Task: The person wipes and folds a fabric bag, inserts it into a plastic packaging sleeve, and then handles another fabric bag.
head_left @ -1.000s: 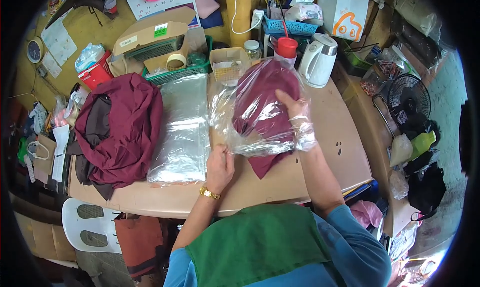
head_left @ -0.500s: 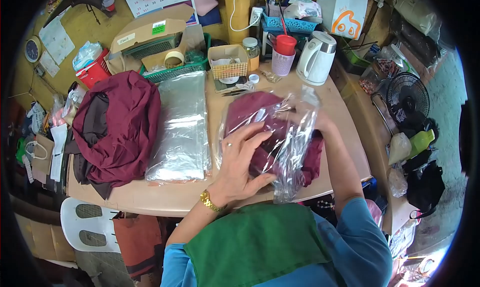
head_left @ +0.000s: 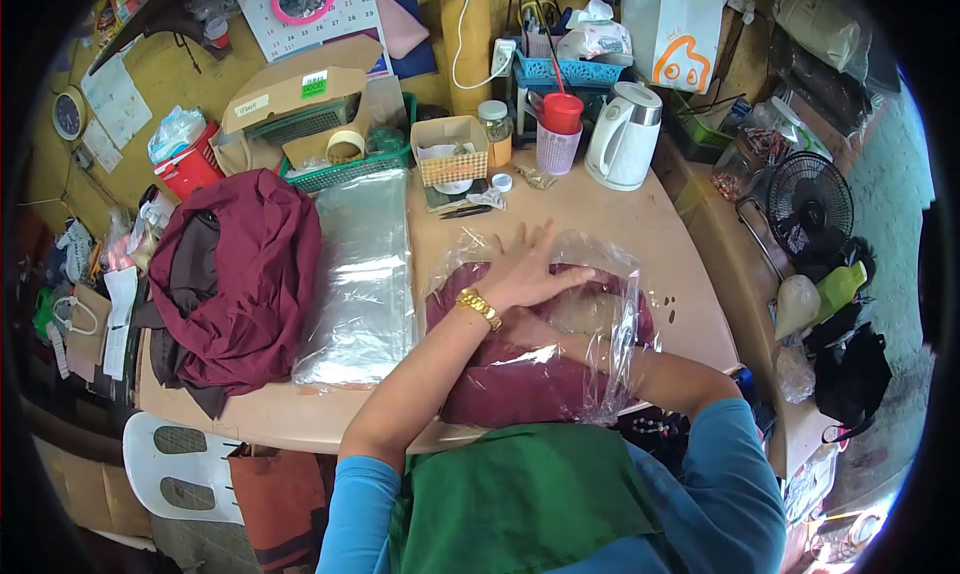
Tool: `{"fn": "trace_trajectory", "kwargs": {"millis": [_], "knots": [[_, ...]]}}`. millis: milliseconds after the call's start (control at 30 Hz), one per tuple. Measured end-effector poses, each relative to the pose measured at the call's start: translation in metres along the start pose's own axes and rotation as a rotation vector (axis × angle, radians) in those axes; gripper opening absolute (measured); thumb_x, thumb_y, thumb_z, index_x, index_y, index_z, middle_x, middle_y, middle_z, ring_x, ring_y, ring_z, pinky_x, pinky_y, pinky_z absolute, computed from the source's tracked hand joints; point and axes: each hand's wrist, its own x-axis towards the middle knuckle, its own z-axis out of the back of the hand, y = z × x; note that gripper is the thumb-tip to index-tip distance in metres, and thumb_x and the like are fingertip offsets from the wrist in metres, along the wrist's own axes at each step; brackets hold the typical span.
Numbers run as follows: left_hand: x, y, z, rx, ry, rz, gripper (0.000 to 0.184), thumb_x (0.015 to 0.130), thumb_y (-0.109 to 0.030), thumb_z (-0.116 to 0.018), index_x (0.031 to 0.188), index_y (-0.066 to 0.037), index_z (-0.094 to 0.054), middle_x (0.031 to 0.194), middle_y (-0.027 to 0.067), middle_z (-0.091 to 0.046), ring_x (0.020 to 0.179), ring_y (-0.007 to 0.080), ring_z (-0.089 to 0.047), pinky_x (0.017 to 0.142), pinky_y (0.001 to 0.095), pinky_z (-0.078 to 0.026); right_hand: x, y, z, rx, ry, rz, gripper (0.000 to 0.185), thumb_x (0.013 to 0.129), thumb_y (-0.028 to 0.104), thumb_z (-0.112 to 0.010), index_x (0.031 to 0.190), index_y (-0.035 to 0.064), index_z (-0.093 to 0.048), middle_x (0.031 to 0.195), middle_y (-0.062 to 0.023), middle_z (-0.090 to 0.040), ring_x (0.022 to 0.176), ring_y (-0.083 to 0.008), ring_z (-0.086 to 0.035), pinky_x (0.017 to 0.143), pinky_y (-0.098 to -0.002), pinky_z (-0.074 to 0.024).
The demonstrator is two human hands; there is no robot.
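A maroon cloth [head_left: 520, 392] lies inside a clear plastic bag [head_left: 612, 359] on the table in front of me. My left hand [head_left: 530, 271], with a gold bracelet at the wrist, lies spread on top of the bag's upper part. My right hand [head_left: 535, 332] reaches in from the right through the bag's opening, under the plastic; its fingers are largely hidden near my left wrist. Left of them is a stack of clear plastic bags [head_left: 358, 274]. Beyond that stack, a heap of maroon cloth [head_left: 260, 284] sits with dark cloth in it.
Along the table's back stand a green basket [head_left: 390, 159] with a cardboard box, a small woven box [head_left: 450, 154], a jar [head_left: 495, 134], a lilac cup [head_left: 558, 149] and a white kettle [head_left: 625, 139]. A white chair [head_left: 150, 464] is below the left edge.
The bagged cloth now lies flatter and broader, nearer the front edge. My left hand has moved up and right over the bag, and my right hand has gone down and left into it.
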Motion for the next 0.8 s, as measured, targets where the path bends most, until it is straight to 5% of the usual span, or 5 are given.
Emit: {"fn": "trace_trajectory", "kwargs": {"millis": [233, 400, 600, 700, 800], "knots": [[0.016, -0.026, -0.057, -0.199, 0.033, -0.337, 0.018, 0.092, -0.028, -0.061, 0.099, -0.015, -0.072, 0.099, 0.0191, -0.07, 0.089, 0.0399, -0.066, 0.087, 0.0509, -0.048, 0.048, 0.017, -0.047, -0.018, -0.2, 0.079, 0.07, 0.084, 0.054, -0.06, 0.148, 0.0301, -0.044, 0.159, -0.0202, -0.027, 0.147, -0.0443, -0.023, 0.115, -0.0703, -0.013], [-0.011, -0.082, -0.022, -0.146, 0.145, -0.409, 0.011, 0.093, -0.018, -0.057, 0.096, -0.008, -0.061, 0.087, 0.0205, -0.066, 0.085, 0.042, -0.065, 0.073, 0.0489, -0.048, 0.067, 0.003, -0.022, -0.05, -0.148, -0.181, 0.078, 0.085, 0.063, -0.056, 0.153, 0.0347, -0.033, 0.164, -0.02, -0.015, 0.149, -0.0493, -0.012, 0.116, -0.0702, -0.0056], [-0.068, -0.082, 0.018, -0.212, -0.042, -0.552, 0.017, 0.091, -0.013, -0.06, 0.107, -0.009, -0.061, 0.107, 0.0126, -0.069, 0.11, 0.0326, -0.063, 0.11, 0.0575, -0.029, 0.065, -0.058, -0.011, 0.086, -0.091, -0.765, 0.082, 0.087, 0.067, -0.054, 0.156, 0.0291, -0.029, 0.164, -0.0208, -0.013, 0.149, -0.0509, -0.004, 0.113, -0.074, -0.0054], [-0.122, -0.036, 0.026, -0.259, -0.241, -0.478, 0.029, 0.092, -0.014, -0.06, 0.12, -0.007, -0.062, 0.121, 0.0119, -0.068, 0.127, 0.0272, -0.058, 0.119, 0.0516, -0.022, 0.047, -0.047, -0.015, 0.192, -0.252, -0.357, 0.079, 0.087, 0.053, -0.063, 0.151, 0.0154, -0.037, 0.16, -0.0216, -0.019, 0.148, -0.0514, -0.008, 0.11, -0.0772, -0.01], [-0.163, 0.026, 0.003, -0.395, -0.156, -0.388, 0.033, 0.093, -0.014, -0.058, 0.125, -0.007, -0.062, 0.132, 0.0096, -0.064, 0.136, 0.026, -0.05, 0.123, 0.0511, -0.015, 0.013, -0.018, 0.009, -0.024, 0.169, 0.063, 0.062, 0.086, 0.038, -0.066, 0.14, 0.0105, -0.053, 0.161, -0.017, -0.025, 0.151, -0.041, -0.015, 0.113, -0.0734, -0.0127]]}}
